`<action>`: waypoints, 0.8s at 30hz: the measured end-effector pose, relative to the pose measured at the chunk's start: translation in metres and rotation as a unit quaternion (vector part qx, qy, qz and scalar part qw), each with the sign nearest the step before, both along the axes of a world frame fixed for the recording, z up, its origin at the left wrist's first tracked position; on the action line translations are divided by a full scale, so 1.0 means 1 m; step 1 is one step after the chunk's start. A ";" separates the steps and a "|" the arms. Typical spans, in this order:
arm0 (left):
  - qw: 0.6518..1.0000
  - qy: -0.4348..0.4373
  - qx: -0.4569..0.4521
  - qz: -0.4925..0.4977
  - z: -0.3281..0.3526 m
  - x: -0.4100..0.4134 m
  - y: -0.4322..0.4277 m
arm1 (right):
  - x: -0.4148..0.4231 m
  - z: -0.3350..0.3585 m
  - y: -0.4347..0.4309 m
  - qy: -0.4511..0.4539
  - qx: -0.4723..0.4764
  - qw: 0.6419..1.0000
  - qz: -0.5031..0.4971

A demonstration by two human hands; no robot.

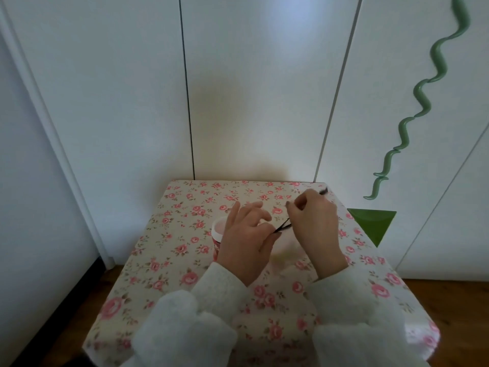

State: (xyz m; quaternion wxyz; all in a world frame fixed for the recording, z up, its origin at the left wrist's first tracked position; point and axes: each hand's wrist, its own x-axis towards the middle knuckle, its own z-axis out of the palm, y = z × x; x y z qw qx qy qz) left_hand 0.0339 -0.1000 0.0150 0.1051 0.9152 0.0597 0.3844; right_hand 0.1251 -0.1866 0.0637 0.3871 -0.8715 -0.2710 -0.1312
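Note:
A small table (185, 260) with a rose-print cover stands against white doors. On it stands a red cup with a white rim (217, 231), partly hidden behind my left hand (246, 239). My right hand (315, 221) grips a thin dark stick (323, 192) whose upper end pokes out past the knuckles. The stick's lower end (284, 225) splits into two thin dark strands between the hands, and my left thumb and finger pinch it there. A pale blurred object (288, 247) lies on the table under the hands; what it is I cannot tell.
White cupboard doors (251, 88) rise right behind the table. A wavy green handle (420, 102) and a green triangular one (373, 223) sit on the doors at right. Wooden floor (449, 300) shows on both sides of the table.

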 end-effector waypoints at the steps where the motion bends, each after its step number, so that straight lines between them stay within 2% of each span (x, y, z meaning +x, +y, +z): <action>1: 1.000 -0.012 -0.014 -0.009 0.002 -0.001 0.000 | -0.001 0.006 0.000 -0.032 0.033 0.999 -0.001; 3: 0.993 -0.039 -0.107 -0.018 0.016 -0.007 0.000 | -0.004 0.020 0.003 -0.091 0.111 0.989 0.022; 6: 0.946 -0.121 -0.300 0.006 0.044 -0.020 0.012 | -0.009 0.040 0.017 -0.153 0.181 0.967 0.095; 7: 0.934 -0.123 -0.334 0.029 0.050 -0.023 0.021 | -0.010 0.046 0.025 -0.160 0.193 0.961 0.121; 9: 0.912 -0.065 -0.401 0.057 0.054 -0.024 0.047 | -0.013 0.056 0.041 -0.160 0.206 0.951 0.166; 10: 0.889 -0.030 -0.453 0.058 0.053 -0.023 0.059 | -0.016 0.060 0.049 -0.158 0.209 0.947 0.186; 12: 0.820 0.010 -0.572 0.025 0.049 -0.020 0.078 | -0.022 0.066 0.064 -0.156 0.211 0.938 0.224; 15: 0.692 -0.027 -0.716 -0.091 0.047 -0.021 0.089 | -0.034 0.064 0.082 -0.176 0.195 0.926 0.272; 17: 0.635 -0.044 -0.757 -0.146 0.043 -0.025 0.092 | -0.042 0.057 0.091 -0.204 0.172 0.916 0.298; 19: 0.619 -0.041 -0.765 -0.171 0.035 -0.028 0.094 | -0.045 0.050 0.096 -0.210 0.160 0.910 0.318; 22: 0.599 -0.077 -0.777 -0.178 0.030 -0.032 0.100 | -0.045 0.047 0.096 -0.173 0.157 0.916 0.328; 24: 0.601 -0.107 -0.768 -0.194 0.034 -0.034 0.105 | -0.047 0.049 0.097 -0.161 0.143 0.918 0.332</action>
